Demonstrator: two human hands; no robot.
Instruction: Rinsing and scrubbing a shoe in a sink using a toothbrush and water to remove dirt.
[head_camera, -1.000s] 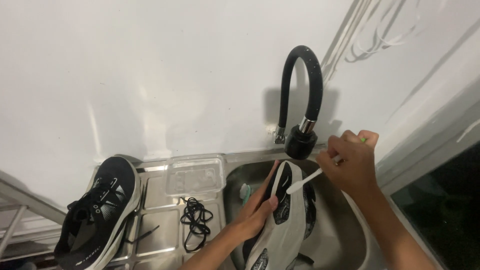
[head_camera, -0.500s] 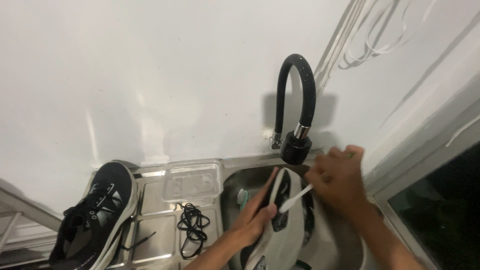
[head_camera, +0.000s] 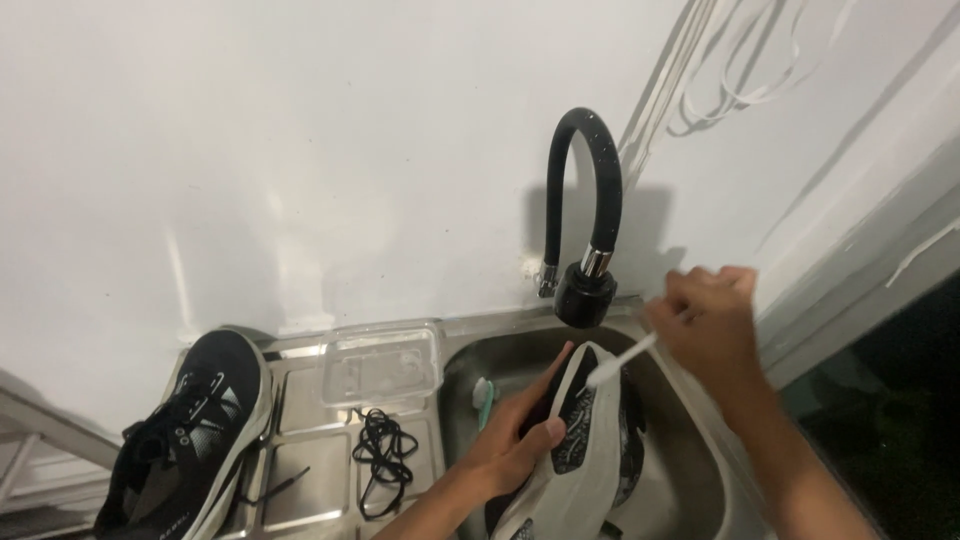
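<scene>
Head view, lower centre of the frame: the left hand (head_camera: 520, 440) grips a black-and-white shoe (head_camera: 575, 450) sole-up over the steel sink (head_camera: 690, 480), fingers wrapped round its edge, while the right hand (head_camera: 705, 335), at centre right, is closed on a white brush (head_camera: 620, 362) whose blurred tip touches the shoe's toe end. Directly above the shoe hangs the head of a black curved faucet (head_camera: 585, 200), close over the hands, and a teal toothbrush (head_camera: 482, 398) leans at the sink's left rim. On the drainboard (head_camera: 300, 480) at lower left lie a second black shoe (head_camera: 190, 440), a loose black lace (head_camera: 385, 450) and a clear plastic lid (head_camera: 380, 365), well apart from both hands.
</scene>
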